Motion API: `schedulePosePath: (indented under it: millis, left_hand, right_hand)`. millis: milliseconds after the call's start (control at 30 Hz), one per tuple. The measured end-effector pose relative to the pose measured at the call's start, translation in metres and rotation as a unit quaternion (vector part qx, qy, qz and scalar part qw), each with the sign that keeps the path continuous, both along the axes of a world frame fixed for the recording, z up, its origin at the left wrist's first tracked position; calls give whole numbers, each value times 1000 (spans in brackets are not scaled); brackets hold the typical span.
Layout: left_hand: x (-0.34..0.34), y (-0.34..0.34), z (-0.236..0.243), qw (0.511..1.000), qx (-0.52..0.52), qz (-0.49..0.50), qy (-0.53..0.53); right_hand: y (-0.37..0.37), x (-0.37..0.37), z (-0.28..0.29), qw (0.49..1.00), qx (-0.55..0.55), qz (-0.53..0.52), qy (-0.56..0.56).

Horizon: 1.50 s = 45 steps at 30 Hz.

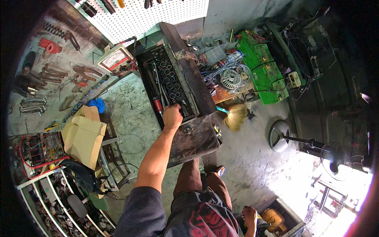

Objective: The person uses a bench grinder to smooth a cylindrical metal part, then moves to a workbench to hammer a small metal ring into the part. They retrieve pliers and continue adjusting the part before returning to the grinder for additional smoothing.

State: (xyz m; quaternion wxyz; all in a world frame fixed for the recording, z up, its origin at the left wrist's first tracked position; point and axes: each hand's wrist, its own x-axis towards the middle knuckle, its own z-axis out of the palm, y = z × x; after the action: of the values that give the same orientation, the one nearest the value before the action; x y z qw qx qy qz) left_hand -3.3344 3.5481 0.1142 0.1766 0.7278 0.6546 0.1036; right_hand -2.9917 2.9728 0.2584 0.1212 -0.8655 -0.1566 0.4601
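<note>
My left hand [172,115] reaches into the near end of an open metal toolbox [188,75], fingers curled down; whatever they grip is hidden. It is beside several sockets [169,77] and a red-handled tool [158,104]. Down at the lower right, my right hand [249,216] is closed near a small yellow object, and I cannot make out what it holds. Below the toolbox is a dark worn metal surface [197,142].
An analog meter [115,60] stands left of the toolbox. To the right are green panels [252,53], cables, metal parts and a straw broom [235,116]. A round-based stand [279,136], cardboard [83,140], a slatted rack [43,193] and an orange cylinder [272,217] surround me.
</note>
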Motion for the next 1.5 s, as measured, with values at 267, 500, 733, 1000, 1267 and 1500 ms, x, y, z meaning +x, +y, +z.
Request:
schedulePosePath:
  millis: [267, 500, 733, 1000, 1267, 1500]
  left_hand:
    - [-10, -76, 26, 964, 121, 69, -228]
    - [3, -164, -43, 978, -70, 96, -171]
    - [37, -141, -97, 974, -56, 152, -160]
    - [1, -128, -29, 678, -471, 207, -525]
    - [4, -135, 139, 306, -569, 28, -763]
    - [47, -130, 213, 358, -532, -44, -766]
  right_hand:
    - [80, -13, 13, 998, 56, -37, 17]
    - [154, -44, -12, 993, 10, 107, -46]
    - [257, -91, -36, 983, 42, 176, 16]
    - [300, -119, 14, 975, 81, 203, 39]
    - [351, -134, 115, 918, 353, 176, 44]
    - [343, -135, 173, 862, 489, 132, -15]
